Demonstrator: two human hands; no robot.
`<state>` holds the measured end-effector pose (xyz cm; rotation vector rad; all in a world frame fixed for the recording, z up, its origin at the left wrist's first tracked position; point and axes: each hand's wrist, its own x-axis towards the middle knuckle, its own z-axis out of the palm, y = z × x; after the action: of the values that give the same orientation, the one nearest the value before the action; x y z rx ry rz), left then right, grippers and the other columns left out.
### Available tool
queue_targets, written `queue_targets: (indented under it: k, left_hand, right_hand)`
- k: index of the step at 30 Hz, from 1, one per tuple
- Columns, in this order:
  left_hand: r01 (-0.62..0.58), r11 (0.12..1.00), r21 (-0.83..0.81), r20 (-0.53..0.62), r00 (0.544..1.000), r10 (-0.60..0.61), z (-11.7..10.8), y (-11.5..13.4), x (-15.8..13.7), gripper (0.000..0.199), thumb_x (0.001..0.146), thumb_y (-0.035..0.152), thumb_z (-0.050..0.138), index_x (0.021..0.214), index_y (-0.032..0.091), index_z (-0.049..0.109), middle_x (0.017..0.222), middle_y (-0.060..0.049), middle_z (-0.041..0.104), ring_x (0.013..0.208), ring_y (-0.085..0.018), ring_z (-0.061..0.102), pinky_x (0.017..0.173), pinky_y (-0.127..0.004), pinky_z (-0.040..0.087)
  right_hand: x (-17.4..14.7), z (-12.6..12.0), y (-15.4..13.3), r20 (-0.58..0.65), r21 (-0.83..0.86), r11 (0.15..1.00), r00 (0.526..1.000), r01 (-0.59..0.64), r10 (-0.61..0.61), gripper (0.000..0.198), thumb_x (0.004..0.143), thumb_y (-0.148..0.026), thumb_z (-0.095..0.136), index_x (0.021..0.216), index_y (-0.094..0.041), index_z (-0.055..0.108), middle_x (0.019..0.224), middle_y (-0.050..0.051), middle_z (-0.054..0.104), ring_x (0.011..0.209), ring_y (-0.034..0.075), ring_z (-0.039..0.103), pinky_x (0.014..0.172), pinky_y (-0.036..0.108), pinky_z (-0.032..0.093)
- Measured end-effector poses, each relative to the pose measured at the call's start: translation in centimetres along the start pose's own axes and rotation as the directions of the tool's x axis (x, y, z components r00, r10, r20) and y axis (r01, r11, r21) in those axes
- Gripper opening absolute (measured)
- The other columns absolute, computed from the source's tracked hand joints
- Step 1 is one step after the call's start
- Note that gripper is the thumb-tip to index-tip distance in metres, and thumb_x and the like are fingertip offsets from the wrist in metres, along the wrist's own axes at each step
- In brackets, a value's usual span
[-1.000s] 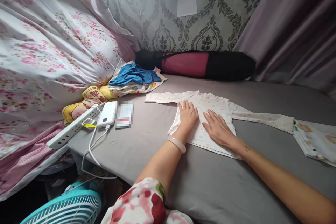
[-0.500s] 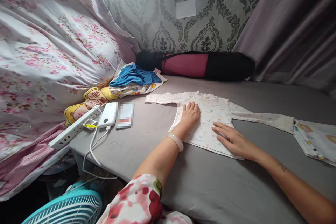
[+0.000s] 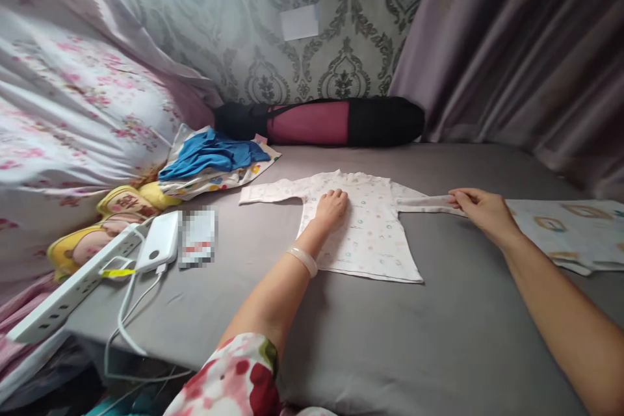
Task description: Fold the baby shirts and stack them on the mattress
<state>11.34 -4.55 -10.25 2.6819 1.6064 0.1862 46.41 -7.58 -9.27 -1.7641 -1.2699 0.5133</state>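
Grey bed (image 3: 439, 338) under patterned wallpaper. At frame centre I see a small baby shirt (image 3: 370, 234), thin and limp, lying flat. My left hand (image 3: 331, 207) rests open on it; the right hand (image 3: 480, 208) seemingly pinches the sleeve end, the best hold.

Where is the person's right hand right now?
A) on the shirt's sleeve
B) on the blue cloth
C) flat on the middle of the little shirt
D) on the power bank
A: the right hand grips the shirt by its stretched-out sleeve, while the left hand lies on the body.
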Motion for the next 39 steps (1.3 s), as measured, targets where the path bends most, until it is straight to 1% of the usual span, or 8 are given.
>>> queue_targets:
  k: [6,10,12,19,26,30,33,39]
  left_hand:
    - [0.06,0.997,0.045,-0.036,0.998,-0.058,0.4,0.8,1.8,0.031,0.099,0.03,0.031,0.113,0.015,0.054,0.117,-0.016,0.056,0.111,-0.028,0.05,0.09,-0.038,0.044]
    - [0.086,0.996,0.024,-0.042,0.995,-0.085,0.8,1.4,3.4,0.03,0.097,0.028,0.035,0.112,0.012,0.055,0.115,-0.017,0.057,0.109,-0.029,0.051,0.09,-0.038,0.043]
    - [0.027,1.0,-0.009,-0.033,0.999,-0.027,1.1,1.8,4.4,0.03,0.096,0.025,0.035,0.112,0.012,0.056,0.117,-0.016,0.057,0.109,-0.028,0.052,0.092,-0.038,0.043]
    - [-0.251,0.951,-0.182,-0.011,0.967,0.253,2.0,4.4,7.1,0.039,0.094,0.02,0.037,0.13,0.018,0.05,0.138,-0.01,0.053,0.127,-0.023,0.046,0.103,-0.037,0.041]
    - [-0.246,0.941,-0.233,0.01,0.967,0.255,3.0,6.4,7.9,0.043,0.099,0.029,0.031,0.139,0.021,0.044,0.151,-0.005,0.043,0.141,-0.022,0.033,0.115,-0.039,0.029]
    - [-0.228,0.948,-0.223,0.008,0.972,0.235,3.4,6.8,7.7,0.045,0.101,0.034,0.025,0.141,0.025,0.043,0.153,-0.002,0.041,0.144,-0.022,0.03,0.118,-0.041,0.022]
    - [-0.223,0.953,-0.206,0.028,0.972,0.234,3.6,6.8,7.8,0.046,0.1,0.034,0.026,0.143,0.026,0.04,0.155,-0.002,0.038,0.145,-0.023,0.027,0.119,-0.042,0.02]
    - [-0.208,0.956,-0.206,0.099,0.968,0.232,3.6,6.8,8.1,0.053,0.099,0.042,0.024,0.148,0.024,0.032,0.159,-0.004,0.03,0.148,-0.027,0.019,0.119,-0.046,0.016]
  right_hand:
    - [1.6,-2.8,2.0,-0.193,-0.086,0.98,0.968,-0.18,0.161,0.022,0.084,-0.019,0.057,0.098,-0.009,0.071,0.09,0.014,0.073,0.069,0.012,0.061,0.069,0.024,0.046]
    - [1.9,-4.6,2.6,-0.322,-0.201,0.937,0.923,-0.285,0.212,0.022,0.078,-0.017,0.059,0.094,-0.012,0.074,0.088,0.011,0.073,0.073,0.016,0.063,0.068,0.025,0.046]
    - [2.0,-5.4,2.8,-0.369,-0.281,0.901,0.904,-0.331,0.217,0.022,0.077,-0.019,0.06,0.092,-0.014,0.075,0.087,0.01,0.073,0.078,0.02,0.065,0.069,0.027,0.047]
    - [2.1,-5.4,2.8,-0.305,-0.581,0.731,0.929,-0.358,0.212,0.026,0.082,-0.031,0.055,0.094,-0.022,0.077,0.098,0.011,0.072,0.102,0.028,0.063,0.088,0.041,0.046]
    - [2.3,-3.5,1.8,-0.199,-0.701,0.665,0.966,-0.257,0.163,0.034,0.081,-0.025,0.056,0.109,-0.018,0.073,0.126,0.017,0.057,0.122,0.036,0.047,0.101,0.053,0.036]
    - [2.0,-3.1,1.3,-0.248,-0.683,0.697,0.967,-0.217,0.057,0.028,0.083,-0.026,0.052,0.1,-0.018,0.073,0.119,0.015,0.059,0.118,0.035,0.049,0.099,0.052,0.036]
    - [1.8,-3.4,0.9,-0.28,-0.582,0.79,0.959,-0.193,0.027,0.023,0.083,-0.025,0.051,0.094,-0.019,0.07,0.104,0.011,0.065,0.105,0.03,0.056,0.094,0.044,0.041]
    - [1.6,-4.4,-0.7,-0.414,-0.021,0.993,0.905,-0.117,0.098,0.017,0.083,-0.026,0.048,0.093,-0.018,0.059,0.077,0.003,0.063,0.074,0.02,0.06,0.067,0.029,0.048]
